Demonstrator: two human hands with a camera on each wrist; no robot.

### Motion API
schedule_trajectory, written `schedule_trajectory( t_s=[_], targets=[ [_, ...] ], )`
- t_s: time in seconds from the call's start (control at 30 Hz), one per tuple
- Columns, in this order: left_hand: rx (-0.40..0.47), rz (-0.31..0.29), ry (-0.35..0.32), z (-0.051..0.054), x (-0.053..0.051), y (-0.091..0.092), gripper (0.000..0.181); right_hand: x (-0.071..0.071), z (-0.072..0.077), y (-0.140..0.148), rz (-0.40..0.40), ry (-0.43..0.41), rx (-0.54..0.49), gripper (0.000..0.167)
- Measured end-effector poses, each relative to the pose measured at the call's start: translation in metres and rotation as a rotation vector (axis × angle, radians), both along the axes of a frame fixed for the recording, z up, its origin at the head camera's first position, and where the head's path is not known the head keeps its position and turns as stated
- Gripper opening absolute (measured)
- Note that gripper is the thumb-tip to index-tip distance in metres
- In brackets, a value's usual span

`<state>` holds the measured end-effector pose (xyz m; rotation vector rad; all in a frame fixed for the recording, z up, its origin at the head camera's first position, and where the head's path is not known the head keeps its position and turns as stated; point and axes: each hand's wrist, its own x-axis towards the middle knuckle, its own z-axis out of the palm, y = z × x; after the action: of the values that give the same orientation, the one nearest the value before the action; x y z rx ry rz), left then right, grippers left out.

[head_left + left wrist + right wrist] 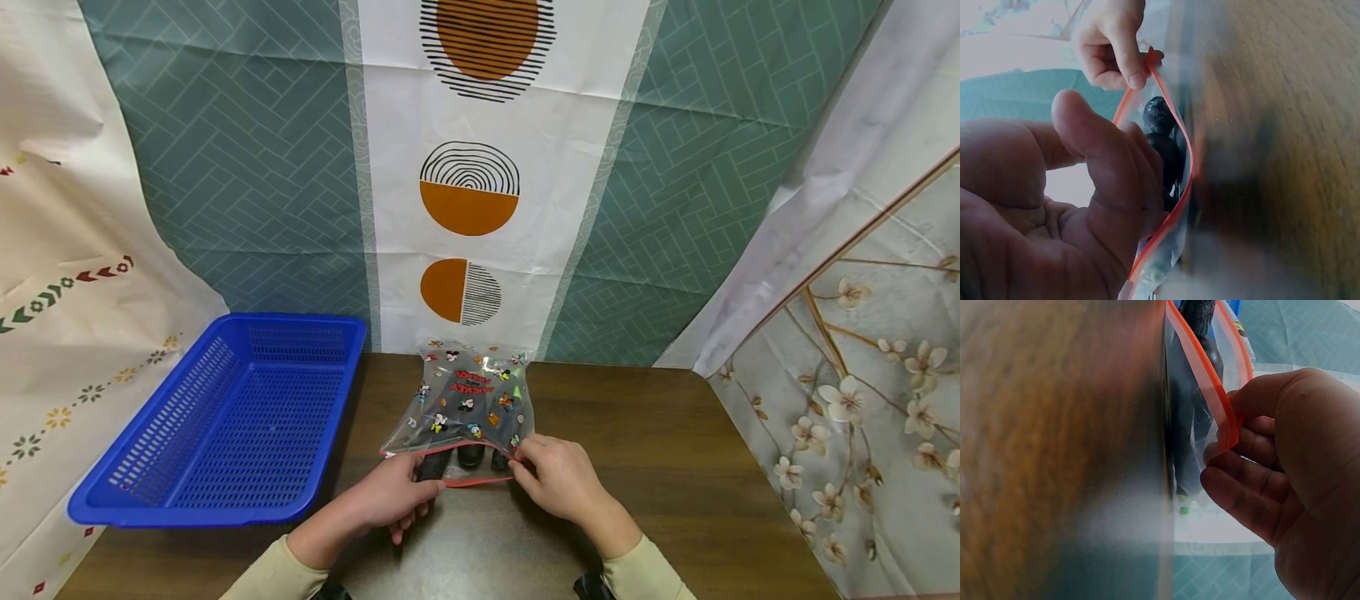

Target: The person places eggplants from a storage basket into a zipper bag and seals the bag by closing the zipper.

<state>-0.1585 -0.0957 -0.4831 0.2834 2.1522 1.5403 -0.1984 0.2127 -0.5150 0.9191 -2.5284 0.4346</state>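
A clear zip bag (468,400) with cartoon prints and a red zip edge lies on the table, its mouth gaping toward me. Inside are several black things (470,456) with rounded ends; their kind is unclear. My right hand (558,479) pinches the right corner of the mouth, where the red strip (1225,422) folds between thumb and fingers. At the left of the mouth is my left hand (390,492), its thumb and forefinger beside a black thing (433,464). In the left wrist view the left fingers (1116,181) hide whether they grip it.
A blue plastic basket (202,433) with slotted walls stands to the left, close to the left forearm. The brown wooden table (660,467) extends to the right of the bag. Behind it hangs a patterned cloth (480,117); a floral cloth (862,433) borders the right side.
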Motion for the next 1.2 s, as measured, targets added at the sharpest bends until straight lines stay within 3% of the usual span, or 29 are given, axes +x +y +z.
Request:
schedule_trajectory(
  t_s=[0.13,0.4,0.67,0.9,1.1,1.2],
  targets=[
    [0.024,0.025,-0.013,-0.001,0.0,-0.001,0.022,0.0,0.0,0.0,-0.001,0.0,0.002,0.022],
    [0.132,0.067,-0.121,-0.002,-0.002,0.002,0.024,0.001,0.001,0.001,-0.002,-0.017,-0.004,0.021],
    [0.23,0.016,-0.184,-0.005,-0.003,-0.002,0.027,0.0,0.0,0.0,0.001,-0.006,0.003,0.021],
    [0.267,0.031,-0.184,-0.01,-0.006,-0.003,0.049,0.0,0.002,-0.001,-0.004,-0.037,0.006,0.02],
    [0.303,0.055,-0.198,-0.013,-0.007,0.0,0.038,0.001,0.003,-0.001,-0.004,-0.038,0.009,0.02],
    [0.315,0.068,-0.199,-0.014,-0.007,0.002,0.045,0.001,0.002,-0.001,-0.002,-0.034,0.006,0.021]
  ],
)
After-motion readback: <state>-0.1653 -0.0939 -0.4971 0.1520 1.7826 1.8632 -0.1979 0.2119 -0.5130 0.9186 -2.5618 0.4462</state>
